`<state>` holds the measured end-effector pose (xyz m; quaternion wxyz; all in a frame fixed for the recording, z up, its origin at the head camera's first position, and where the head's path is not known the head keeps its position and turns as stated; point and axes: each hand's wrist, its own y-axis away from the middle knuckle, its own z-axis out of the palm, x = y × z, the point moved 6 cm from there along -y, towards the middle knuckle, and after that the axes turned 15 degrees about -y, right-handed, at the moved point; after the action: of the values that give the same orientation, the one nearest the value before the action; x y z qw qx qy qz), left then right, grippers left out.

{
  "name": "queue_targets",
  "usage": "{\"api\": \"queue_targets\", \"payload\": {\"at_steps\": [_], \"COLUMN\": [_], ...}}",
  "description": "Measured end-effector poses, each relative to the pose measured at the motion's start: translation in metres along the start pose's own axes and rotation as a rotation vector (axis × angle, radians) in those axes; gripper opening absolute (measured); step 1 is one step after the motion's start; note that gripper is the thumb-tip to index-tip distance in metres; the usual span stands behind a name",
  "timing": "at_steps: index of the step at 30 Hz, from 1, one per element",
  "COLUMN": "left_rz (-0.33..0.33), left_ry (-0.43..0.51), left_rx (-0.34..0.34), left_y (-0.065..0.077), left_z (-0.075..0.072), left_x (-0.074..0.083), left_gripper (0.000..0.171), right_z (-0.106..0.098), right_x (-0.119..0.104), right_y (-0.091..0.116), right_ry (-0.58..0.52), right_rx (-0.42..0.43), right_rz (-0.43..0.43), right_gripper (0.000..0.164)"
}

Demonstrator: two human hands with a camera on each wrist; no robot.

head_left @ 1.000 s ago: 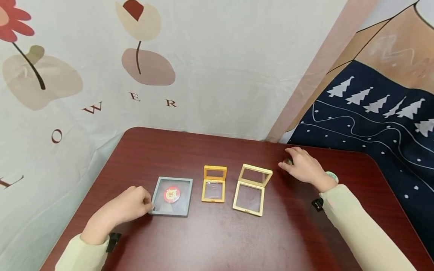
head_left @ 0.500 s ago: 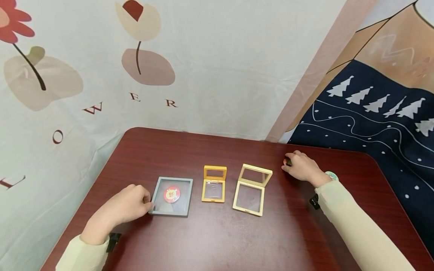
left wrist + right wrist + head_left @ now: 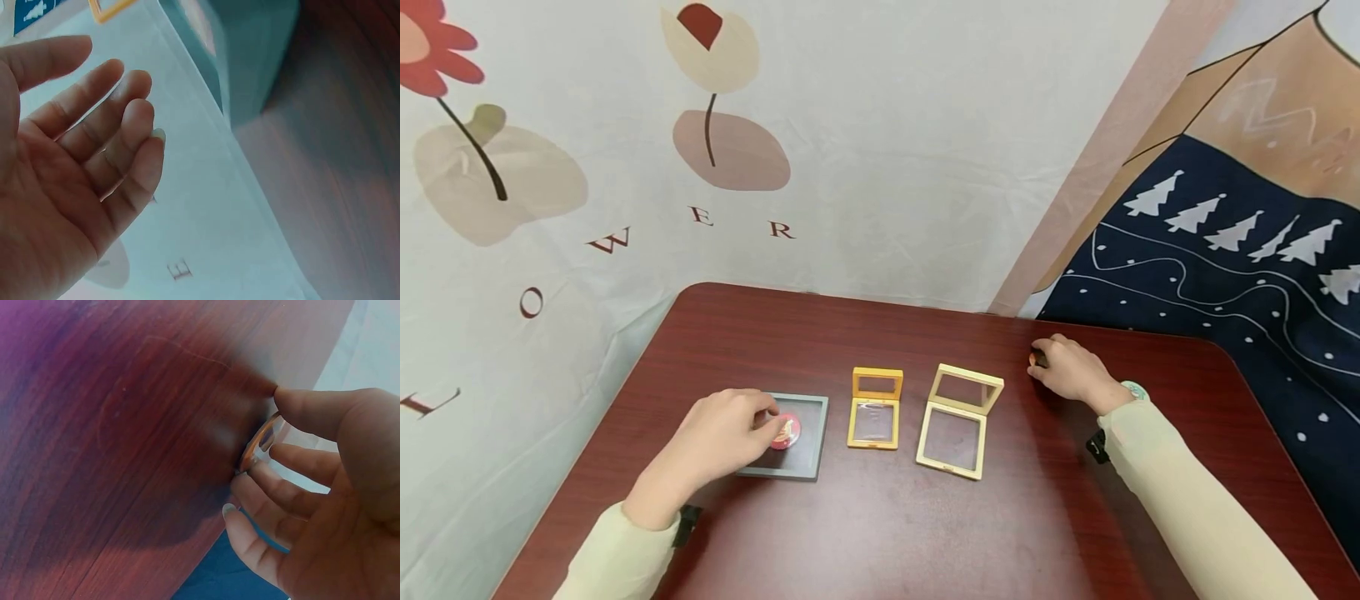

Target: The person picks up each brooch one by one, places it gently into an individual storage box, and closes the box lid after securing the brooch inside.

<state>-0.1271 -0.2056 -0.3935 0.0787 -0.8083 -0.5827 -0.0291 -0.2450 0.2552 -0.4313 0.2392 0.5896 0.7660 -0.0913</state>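
Note:
My left hand (image 3: 726,429) hovers over the left part of a square grey display frame (image 3: 815,467), covering its upper left side. A round red badge (image 3: 788,432) shows in the frame just beyond the thumb. In the left wrist view the fingers (image 3: 134,125) are loosely bent with nothing between them, and the frame's grey side (image 3: 256,62) stands beyond. At the right rear of the table my right hand (image 3: 1070,371) holds a small round badge (image 3: 255,445) on edge between thumb and fingers, close over the wood. Its face is mostly hidden.
Two hinged frames stand lid up mid-table: a small orange-yellow one (image 3: 874,447) and a larger pale yellow one (image 3: 950,472). A pale green round thing (image 3: 1135,389) shows behind the right wrist. Printed curtains (image 3: 887,208) hang behind the dark red table (image 3: 910,533).
My left hand has left the grey frame's lower left edge and moved right and up over it. The right hand has drawn slightly right and back, then held still.

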Motion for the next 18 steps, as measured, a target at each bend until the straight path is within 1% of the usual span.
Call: {"api": "queue_targets", "payload": {"at_steps": [4,10,11,14,16,18], "left_rz": [0.044,0.083,0.089,0.110,0.117,0.118], "left_ry": [-0.018,-0.044,-0.048,-0.062,-0.063,-0.056], "left_rx": [0.035,0.056,0.059,0.064,0.059,0.046], "left_y": [-0.006,-0.016,-0.017,-0.022,-0.024,-0.027], "left_z": [0.005,0.011,0.011,0.014,0.016,0.019], "left_x": [0.016,0.037,0.039,0.044,0.047,0.049], "left_gripper": [0.007,0.008,0.010,0.024,0.030,0.030], "right_z": [0.000,-0.001,-0.002,-0.003,-0.005,-0.007], "right_x": [0.002,0.004,0.004,0.004,0.004,0.004], "right_y": [0.000,0.001,0.001,0.002,0.002,0.003], "right_ry": [-0.010,-0.017,-0.019,-0.039,-0.055,-0.071], "right_rx": [-0.010,-0.004,0.001,0.020,0.036,0.049], "right_rz": [0.000,-0.014,-0.017,-0.026,-0.035,-0.044], "right_gripper": [0.047,0.040,0.038,0.032,0.031,0.033]}}
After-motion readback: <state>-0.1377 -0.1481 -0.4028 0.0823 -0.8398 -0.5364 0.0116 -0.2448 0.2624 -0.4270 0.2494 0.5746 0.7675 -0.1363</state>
